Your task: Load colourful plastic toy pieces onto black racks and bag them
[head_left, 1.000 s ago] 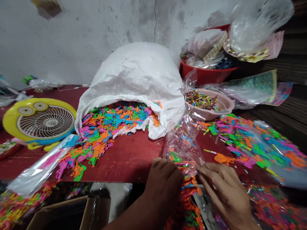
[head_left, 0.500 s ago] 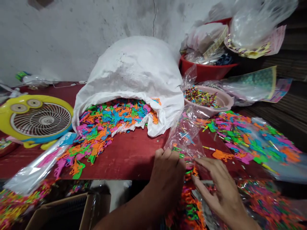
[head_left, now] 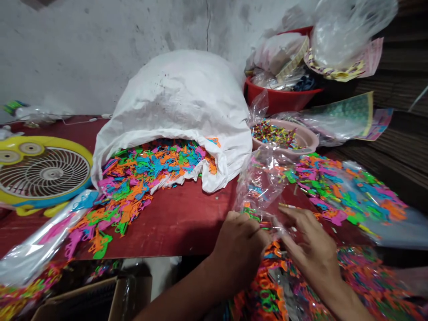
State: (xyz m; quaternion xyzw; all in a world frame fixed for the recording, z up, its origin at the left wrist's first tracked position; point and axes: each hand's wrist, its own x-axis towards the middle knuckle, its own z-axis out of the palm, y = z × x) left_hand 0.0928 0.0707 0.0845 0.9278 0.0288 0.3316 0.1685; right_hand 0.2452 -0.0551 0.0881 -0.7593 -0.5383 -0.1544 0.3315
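Left of the large white woven sack [head_left: 180, 102], a round yellow plastic fan [head_left: 40, 171] lies flat on the red worktop [head_left: 180, 218]. Small neon plastic pieces [head_left: 133, 191] spill from the sack's mouth. In front of the sack, towards its right, the left hand [head_left: 242, 247] is curled tight on the near end of a clear plastic bag [head_left: 264, 187]. The right hand [head_left: 312, 247] touches the same end, fingers extended; grip not determinable. Judgement: the bag's end is being handled, and slack film calls for a light pinch.
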